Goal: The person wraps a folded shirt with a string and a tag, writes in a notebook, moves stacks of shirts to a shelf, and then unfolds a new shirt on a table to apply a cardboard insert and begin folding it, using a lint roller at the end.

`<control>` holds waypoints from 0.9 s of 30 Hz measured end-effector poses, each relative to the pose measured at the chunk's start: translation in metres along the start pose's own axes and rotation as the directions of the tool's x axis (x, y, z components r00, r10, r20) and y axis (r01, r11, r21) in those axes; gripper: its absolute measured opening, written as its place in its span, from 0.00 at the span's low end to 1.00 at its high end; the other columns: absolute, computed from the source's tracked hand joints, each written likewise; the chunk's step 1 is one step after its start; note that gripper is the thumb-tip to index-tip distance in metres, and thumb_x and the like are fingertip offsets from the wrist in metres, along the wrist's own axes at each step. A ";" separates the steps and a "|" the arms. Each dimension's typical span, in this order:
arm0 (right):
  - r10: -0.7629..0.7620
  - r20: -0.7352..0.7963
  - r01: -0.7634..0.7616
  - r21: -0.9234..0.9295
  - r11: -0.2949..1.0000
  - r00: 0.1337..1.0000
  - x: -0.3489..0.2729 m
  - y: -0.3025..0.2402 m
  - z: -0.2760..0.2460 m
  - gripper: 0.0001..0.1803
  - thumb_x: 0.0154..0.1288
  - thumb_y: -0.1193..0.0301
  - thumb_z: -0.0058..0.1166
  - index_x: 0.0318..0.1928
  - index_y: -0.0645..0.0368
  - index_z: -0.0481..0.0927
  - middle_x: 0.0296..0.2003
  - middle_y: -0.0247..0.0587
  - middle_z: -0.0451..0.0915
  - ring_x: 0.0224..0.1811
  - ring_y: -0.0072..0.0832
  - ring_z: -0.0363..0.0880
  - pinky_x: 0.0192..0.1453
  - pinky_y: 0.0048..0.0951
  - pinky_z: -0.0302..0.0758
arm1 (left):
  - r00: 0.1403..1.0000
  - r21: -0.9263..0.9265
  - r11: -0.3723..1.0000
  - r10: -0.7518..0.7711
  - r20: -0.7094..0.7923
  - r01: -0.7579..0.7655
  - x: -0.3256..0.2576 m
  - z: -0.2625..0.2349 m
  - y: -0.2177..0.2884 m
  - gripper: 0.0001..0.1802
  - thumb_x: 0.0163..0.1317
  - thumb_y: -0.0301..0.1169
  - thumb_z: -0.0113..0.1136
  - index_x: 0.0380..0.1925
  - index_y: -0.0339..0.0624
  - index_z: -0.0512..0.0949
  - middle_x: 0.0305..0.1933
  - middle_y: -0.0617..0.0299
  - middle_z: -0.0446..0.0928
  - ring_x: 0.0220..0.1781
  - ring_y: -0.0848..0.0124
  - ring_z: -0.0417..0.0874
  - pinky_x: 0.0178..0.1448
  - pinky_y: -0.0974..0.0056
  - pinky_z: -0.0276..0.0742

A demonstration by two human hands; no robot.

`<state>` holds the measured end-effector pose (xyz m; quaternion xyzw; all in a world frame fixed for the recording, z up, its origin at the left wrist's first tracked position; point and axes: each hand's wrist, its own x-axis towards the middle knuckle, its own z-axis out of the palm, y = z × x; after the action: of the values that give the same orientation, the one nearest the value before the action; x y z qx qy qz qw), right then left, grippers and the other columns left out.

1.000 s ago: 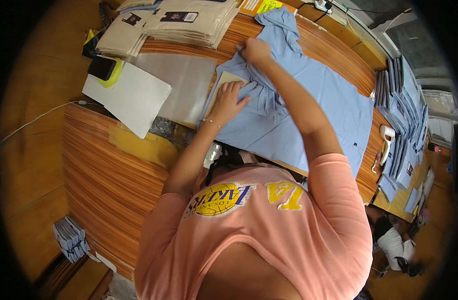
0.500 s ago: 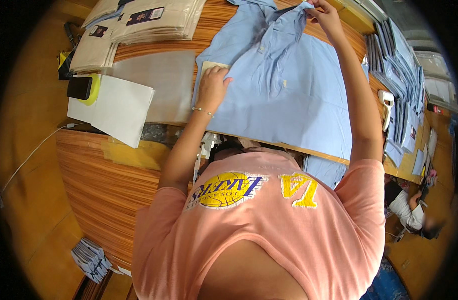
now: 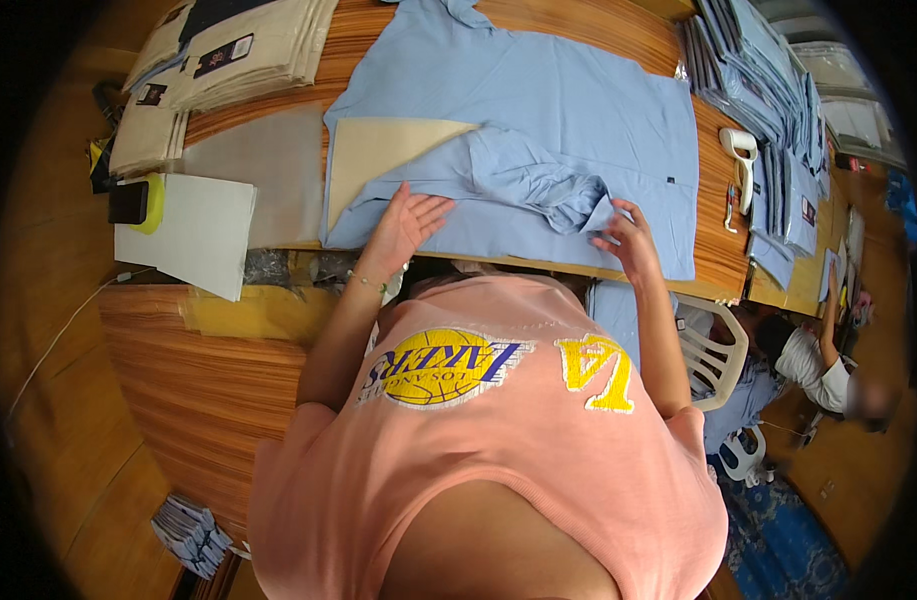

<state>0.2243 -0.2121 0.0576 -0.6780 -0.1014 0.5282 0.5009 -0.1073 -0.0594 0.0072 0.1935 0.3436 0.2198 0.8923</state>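
Note:
A light blue shirt [image 3: 588,85] lies spread on the wooden table in front of me. On its left part rests a beige card [image 3: 378,150], its near side covered by a folded flap of shirt. A bunched sleeve [image 3: 538,180] lies along that flap, its cuff end toward the right. My left hand [image 3: 410,222] is at the flap's left end by the card, palm turned up and fingers stretched. Beside the cuff end, my right hand [image 3: 628,240] has its fingers curved and apart, near the fabric with nothing plainly gripped.
Bagged beige garments [image 3: 243,60] are stacked at the far left, near a clear plastic sheet [image 3: 268,160]. White paper [image 3: 203,225] carries a black and yellow-green object [image 3: 138,203]. A white-handled tool [image 3: 741,160] and stacks of bagged blue shirts [image 3: 768,80] lie right. Another person [image 3: 813,355] sits beyond.
My right hand came from the far right down toward me, and the lifted sleeve now lies folded along the near side. My left hand left the card and turned palm up. More card shows.

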 end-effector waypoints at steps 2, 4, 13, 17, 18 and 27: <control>-0.087 -0.099 0.058 -0.257 0.965 0.991 0.002 0.003 0.018 0.23 0.55 0.72 0.55 0.52 0.55 0.67 0.37 0.36 0.70 0.26 0.21 0.71 0.30 0.26 0.75 | 0.996 -0.048 0.999 0.018 -0.091 -0.023 0.003 0.001 -0.003 0.33 0.65 0.52 0.43 0.52 0.29 0.60 0.63 0.40 0.59 0.65 0.56 0.63 0.64 0.57 0.62; -0.204 -0.159 0.101 -0.492 0.865 0.966 0.011 0.005 0.025 0.23 0.56 0.70 0.57 0.52 0.56 0.68 0.35 0.36 0.71 0.20 0.21 0.69 0.22 0.23 0.71 | 0.989 -0.055 0.997 0.051 -0.136 -0.059 0.004 0.002 -0.005 0.33 0.65 0.50 0.46 0.54 0.30 0.56 0.63 0.40 0.58 0.64 0.53 0.64 0.64 0.55 0.64; -0.389 -0.040 0.340 -0.411 0.846 0.920 -0.001 -0.012 -0.031 0.11 0.52 0.82 0.51 0.37 0.57 0.77 0.28 0.24 0.72 0.26 0.13 0.65 0.25 0.15 0.63 | 0.949 -0.210 0.963 0.103 -0.299 -0.171 0.000 0.008 -0.010 0.28 0.64 0.40 0.50 0.56 0.32 0.58 0.61 0.45 0.62 0.62 0.54 0.66 0.65 0.51 0.63; -0.322 0.027 0.313 -0.326 0.892 0.946 0.003 0.006 -0.052 0.15 0.51 0.87 0.45 0.38 0.58 0.77 0.28 0.28 0.73 0.25 0.14 0.67 0.27 0.17 0.66 | 0.904 -0.164 0.953 0.175 -0.389 -0.255 -0.008 0.008 -0.009 0.23 0.62 0.38 0.50 0.52 0.33 0.64 0.58 0.50 0.66 0.60 0.57 0.68 0.64 0.52 0.64; -0.313 0.020 0.305 -0.287 0.908 0.950 -0.001 0.003 -0.051 0.16 0.51 0.88 0.45 0.38 0.59 0.76 0.28 0.29 0.73 0.26 0.15 0.69 0.28 0.17 0.67 | 0.905 -0.188 0.949 0.165 -0.391 -0.254 -0.009 0.004 -0.009 0.22 0.63 0.37 0.49 0.52 0.34 0.64 0.57 0.51 0.68 0.61 0.57 0.67 0.64 0.51 0.63; -0.279 0.133 0.309 -0.345 0.886 0.951 -0.001 0.024 -0.071 0.19 0.48 0.91 0.39 0.39 0.64 0.76 0.35 0.36 0.74 0.34 0.22 0.74 0.39 0.21 0.72 | 0.879 -0.200 0.948 0.132 -0.458 -0.246 -0.018 -0.013 0.006 0.22 0.65 0.38 0.45 0.52 0.33 0.63 0.58 0.49 0.66 0.63 0.56 0.65 0.66 0.48 0.61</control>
<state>0.2725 -0.2652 0.0352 -0.7137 -0.3182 0.4450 0.4374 -0.1302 -0.0614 0.0110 0.0568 0.4841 0.3863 0.7830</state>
